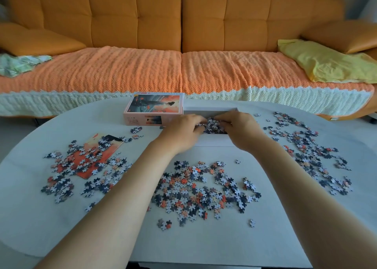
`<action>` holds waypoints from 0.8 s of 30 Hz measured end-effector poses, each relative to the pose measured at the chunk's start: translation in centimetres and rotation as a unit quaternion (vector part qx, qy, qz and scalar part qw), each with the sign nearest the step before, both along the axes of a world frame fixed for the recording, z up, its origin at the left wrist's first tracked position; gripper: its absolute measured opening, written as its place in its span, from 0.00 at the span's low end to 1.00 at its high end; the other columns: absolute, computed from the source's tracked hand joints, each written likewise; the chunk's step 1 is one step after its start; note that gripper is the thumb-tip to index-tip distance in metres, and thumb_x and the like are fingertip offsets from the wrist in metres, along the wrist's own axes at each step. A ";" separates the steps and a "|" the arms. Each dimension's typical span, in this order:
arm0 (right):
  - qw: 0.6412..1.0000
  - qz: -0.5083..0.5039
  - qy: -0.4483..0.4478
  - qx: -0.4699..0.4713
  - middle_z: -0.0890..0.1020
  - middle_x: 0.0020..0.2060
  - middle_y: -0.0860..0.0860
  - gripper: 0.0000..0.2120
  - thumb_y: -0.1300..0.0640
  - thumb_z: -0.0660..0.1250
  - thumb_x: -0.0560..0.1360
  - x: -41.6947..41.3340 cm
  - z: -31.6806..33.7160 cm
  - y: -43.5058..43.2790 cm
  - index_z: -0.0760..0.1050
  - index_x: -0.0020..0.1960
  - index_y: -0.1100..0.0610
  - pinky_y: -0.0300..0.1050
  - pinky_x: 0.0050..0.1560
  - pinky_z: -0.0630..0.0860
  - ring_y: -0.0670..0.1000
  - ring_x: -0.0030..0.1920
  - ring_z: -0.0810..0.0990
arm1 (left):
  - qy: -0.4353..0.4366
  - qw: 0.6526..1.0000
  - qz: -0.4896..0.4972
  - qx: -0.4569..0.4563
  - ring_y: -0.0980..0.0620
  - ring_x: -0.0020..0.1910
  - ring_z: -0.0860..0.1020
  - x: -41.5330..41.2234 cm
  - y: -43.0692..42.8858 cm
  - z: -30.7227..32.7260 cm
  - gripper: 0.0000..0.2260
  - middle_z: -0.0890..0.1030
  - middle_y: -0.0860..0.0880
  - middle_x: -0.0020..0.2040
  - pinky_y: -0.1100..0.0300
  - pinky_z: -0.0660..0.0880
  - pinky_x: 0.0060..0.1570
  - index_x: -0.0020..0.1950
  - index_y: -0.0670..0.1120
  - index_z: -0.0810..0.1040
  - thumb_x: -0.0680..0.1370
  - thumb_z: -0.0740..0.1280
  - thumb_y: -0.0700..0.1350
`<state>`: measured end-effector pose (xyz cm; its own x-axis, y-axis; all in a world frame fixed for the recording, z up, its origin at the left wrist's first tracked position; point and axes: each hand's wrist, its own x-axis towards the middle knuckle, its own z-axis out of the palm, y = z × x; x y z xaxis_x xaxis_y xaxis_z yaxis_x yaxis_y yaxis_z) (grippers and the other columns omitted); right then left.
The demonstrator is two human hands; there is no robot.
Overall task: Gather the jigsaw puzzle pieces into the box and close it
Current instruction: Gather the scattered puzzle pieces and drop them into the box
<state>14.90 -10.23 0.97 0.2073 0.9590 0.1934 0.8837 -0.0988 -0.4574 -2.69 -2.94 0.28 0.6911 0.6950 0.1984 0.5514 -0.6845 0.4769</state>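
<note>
- Box point(212, 141), white card tray, sits mid-table far side; my left hand point(183, 132) and right hand point(238, 130) cup a clump of puzzle pieces point(214, 124) over it, fingers curled on them.
- Risk: pieces spill over the low near wall if I let go off-centre.
- Lid point(154, 108), glossy printed card, touches the box's left end.
- Loose piles point(204, 189) thin, knobbly, slide on the smooth pale table point(61, 217); edge strays could drop off.

Orange sofa point(183, 23), yellow cloth point(326, 64), white table point(61, 217)
</note>
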 end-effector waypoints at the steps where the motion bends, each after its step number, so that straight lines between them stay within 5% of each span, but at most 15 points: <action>1: 1.000 -0.001 -0.003 -0.005 0.82 0.54 0.51 0.14 0.59 0.61 0.81 0.1 -0.1 -0.1 0.79 0.63 0.51 0.38 0.46 0.69 0.51 0.48 0.78 | 0.024 0.999 -0.010 0.024 0.47 0.62 0.75 0.1 -0.3 0.0 0.15 0.78 0.50 0.65 0.52 0.69 0.62 0.67 0.50 0.76 0.82 0.60 0.49; 4: 0.999 0.011 -0.031 0.005 0.78 0.59 0.52 0.14 0.59 0.59 0.81 0.3 -1.0 -0.2 0.77 0.64 0.54 0.42 0.58 0.70 0.54 0.58 0.76 | 0.117 0.989 -0.045 0.078 0.47 0.66 0.72 0.3 -1.2 -0.4 0.20 0.77 0.50 0.66 0.52 0.59 0.68 0.69 0.50 0.74 0.81 0.58 0.57; 7: 0.999 0.011 -0.050 0.013 0.76 0.57 0.52 0.15 0.59 0.58 0.80 0.3 -0.9 -0.5 0.78 0.63 0.55 0.41 0.57 0.69 0.53 0.56 0.75 | 0.174 0.976 -0.037 0.126 0.48 0.63 0.74 0.2 -1.0 -1.1 0.20 0.79 0.50 0.62 0.50 0.54 0.73 0.66 0.49 0.74 0.80 0.60 0.59; 10: 0.995 0.043 -0.079 -0.051 0.81 0.54 0.52 0.16 0.53 0.56 0.79 -0.4 -0.6 -1.0 0.81 0.56 0.55 0.50 0.53 0.76 0.53 0.51 0.78 | 0.152 0.977 -0.020 0.151 0.48 0.63 0.73 -0.1 -0.6 -1.3 0.17 0.78 0.51 0.61 0.49 0.55 0.71 0.63 0.47 0.76 0.80 0.61 0.55; 14: 0.982 0.052 -0.123 -0.133 0.80 0.58 0.50 0.19 0.45 0.53 0.79 -1.1 -0.9 -1.0 0.75 0.62 0.49 0.50 0.52 0.75 0.53 0.55 0.77 | 0.094 0.990 -0.040 0.098 0.50 0.69 0.69 -0.6 -0.7 -1.7 0.20 0.73 0.51 0.70 0.52 0.58 0.70 0.71 0.49 0.71 0.79 0.64 0.52; 18: 0.993 0.070 -0.094 -0.032 0.76 0.66 0.48 0.18 0.50 0.61 0.78 -0.8 -1.0 -0.9 0.76 0.66 0.51 0.52 0.67 0.69 0.51 0.66 0.72 | -0.048 0.998 0.010 0.049 0.53 0.71 0.64 -2.1 -0.3 -1.0 0.16 0.70 0.52 0.69 0.61 0.57 0.69 0.69 0.48 0.72 0.80 0.62 0.41; 24: 0.984 0.110 -0.073 0.119 0.81 0.48 0.49 0.12 0.62 0.63 0.75 -2.5 -0.5 -2.7 0.82 0.53 0.54 0.48 0.50 0.78 0.51 0.49 0.78 | -0.036 0.994 0.106 0.015 0.53 0.65 0.69 -6.0 -0.4 -1.6 0.13 0.71 0.54 0.61 0.54 0.67 0.68 0.60 0.48 0.73 0.78 0.60 0.36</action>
